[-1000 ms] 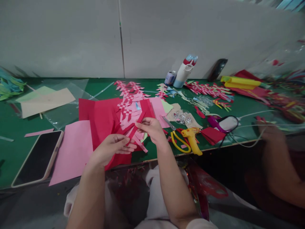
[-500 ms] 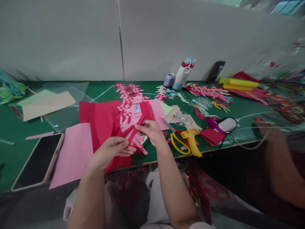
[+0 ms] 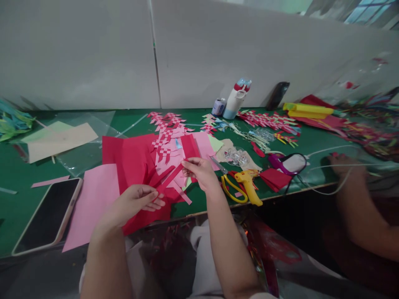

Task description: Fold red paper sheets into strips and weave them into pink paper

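A red paper strip (image 3: 170,177) is stretched slantwise between my two hands. My right hand (image 3: 201,172) pinches its upper end between thumb and finger. At the lower end, the thumb and fingers of my left hand (image 3: 139,202) close on the strip. Beneath lie large red paper sheets (image 3: 131,160) and a narrow pink strip (image 3: 182,193). Woven red-and-pink paper pieces (image 3: 166,133) rest just beyond my hands. A pink sheet (image 3: 93,199) lies left of my left hand.
Yellow-handled scissors (image 3: 234,193) and a yellow glue gun (image 3: 249,187) lie to the right near the edge. A phone (image 3: 50,216) is at the left. A bottle (image 3: 237,99) and a can (image 3: 218,107) stand behind. Another person's hand (image 3: 347,168) rests at the far right.
My left hand has moved down and left, away from my right hand, so more of the red strip shows between them. My right hand keeps its pinch.
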`<state>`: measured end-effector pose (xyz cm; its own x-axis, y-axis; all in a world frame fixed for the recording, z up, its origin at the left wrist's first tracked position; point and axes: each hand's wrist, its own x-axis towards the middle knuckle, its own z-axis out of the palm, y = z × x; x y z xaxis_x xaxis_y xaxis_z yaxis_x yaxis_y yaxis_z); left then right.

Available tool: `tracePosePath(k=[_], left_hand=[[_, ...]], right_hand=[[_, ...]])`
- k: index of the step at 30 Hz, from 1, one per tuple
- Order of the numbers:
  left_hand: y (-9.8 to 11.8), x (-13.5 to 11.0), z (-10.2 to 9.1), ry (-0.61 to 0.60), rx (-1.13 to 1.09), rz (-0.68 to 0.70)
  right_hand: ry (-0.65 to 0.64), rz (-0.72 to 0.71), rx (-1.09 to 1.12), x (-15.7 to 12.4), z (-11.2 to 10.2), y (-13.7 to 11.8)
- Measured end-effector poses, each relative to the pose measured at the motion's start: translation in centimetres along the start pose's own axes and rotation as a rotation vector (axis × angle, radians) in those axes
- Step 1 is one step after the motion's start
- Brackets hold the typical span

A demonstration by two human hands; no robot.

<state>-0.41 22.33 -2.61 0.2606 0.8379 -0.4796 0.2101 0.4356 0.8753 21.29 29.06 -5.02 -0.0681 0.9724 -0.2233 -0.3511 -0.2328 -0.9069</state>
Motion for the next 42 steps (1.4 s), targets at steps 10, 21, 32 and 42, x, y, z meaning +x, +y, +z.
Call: tracePosePath(k=[10,21,32,42], left_hand=[[-0.2,-0.4,-0.8,0.065,0.022,0.018],[-0.1,-1.0,-1.6,0.030,0.094,0.005],[0.2,-1.0,-1.6,0.023,0.069,0.021],[0.2,-1.0,-1.3,0.070,0.228,0.078]], right_hand=[[-0.014,-0.019,-0.025,-0.1,-0.2,0.0],[0.016,-0.057,-0.051,0.0,0.2,0.5],[0.109,-0.106,-0.043,0.2,1.2,0.8],[-0.174,-0.062,-0.272,-0.1,0.7,0.8]])
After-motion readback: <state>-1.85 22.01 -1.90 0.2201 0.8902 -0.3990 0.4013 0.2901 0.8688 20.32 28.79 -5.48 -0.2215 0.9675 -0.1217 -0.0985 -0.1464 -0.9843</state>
